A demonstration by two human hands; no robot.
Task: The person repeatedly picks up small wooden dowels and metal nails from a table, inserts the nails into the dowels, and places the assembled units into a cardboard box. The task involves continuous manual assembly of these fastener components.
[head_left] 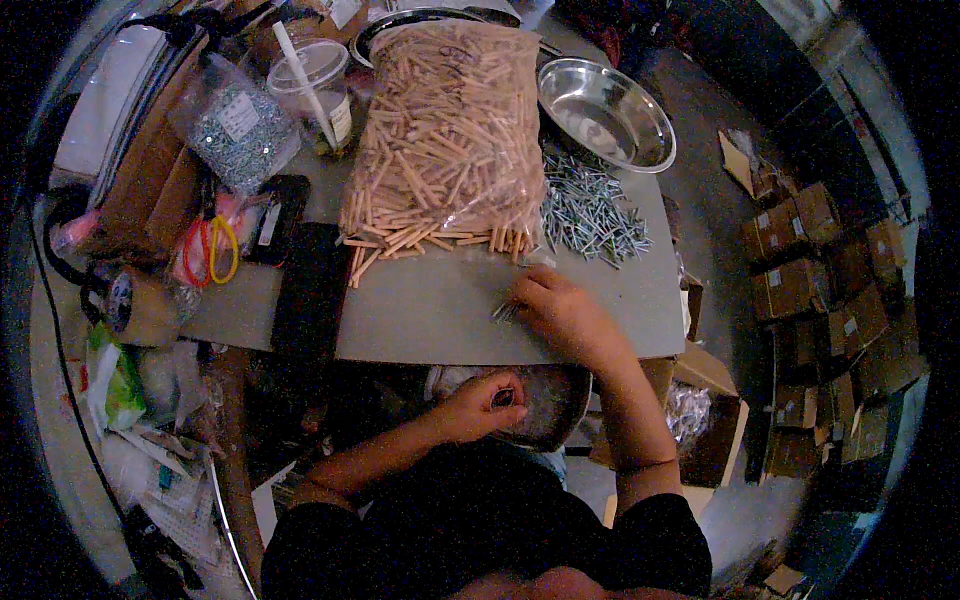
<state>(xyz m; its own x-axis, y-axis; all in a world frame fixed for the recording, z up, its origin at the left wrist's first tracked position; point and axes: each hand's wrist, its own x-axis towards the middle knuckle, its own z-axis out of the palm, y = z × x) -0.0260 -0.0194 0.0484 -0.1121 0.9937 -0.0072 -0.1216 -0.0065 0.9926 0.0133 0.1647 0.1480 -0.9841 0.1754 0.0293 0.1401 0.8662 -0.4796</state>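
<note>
A few thin metal pieces (505,312) poke from your right hand (556,308), its fingers closed around them at the grey tabletop (430,318). Your left hand (482,406) curls below the near edge; whether it grips anything, I cannot tell. Beyond are a screw pile (596,212), a bag of wooden dowels (450,135) and a steel bowl (610,108).

On the tabletop (430,325), a bag of dowels (450,130) is lying toward the far edge, with loose dowels (400,242) lying just before it. To its right, a pile of screws (597,215) is lying near the right edge, and a bowl (610,115) is resting behind the pile. Left of the bag, a cup (308,90) is standing. The right hand (552,305) is reaching over the near edge; the left hand (482,408) is hanging before that edge.
</note>
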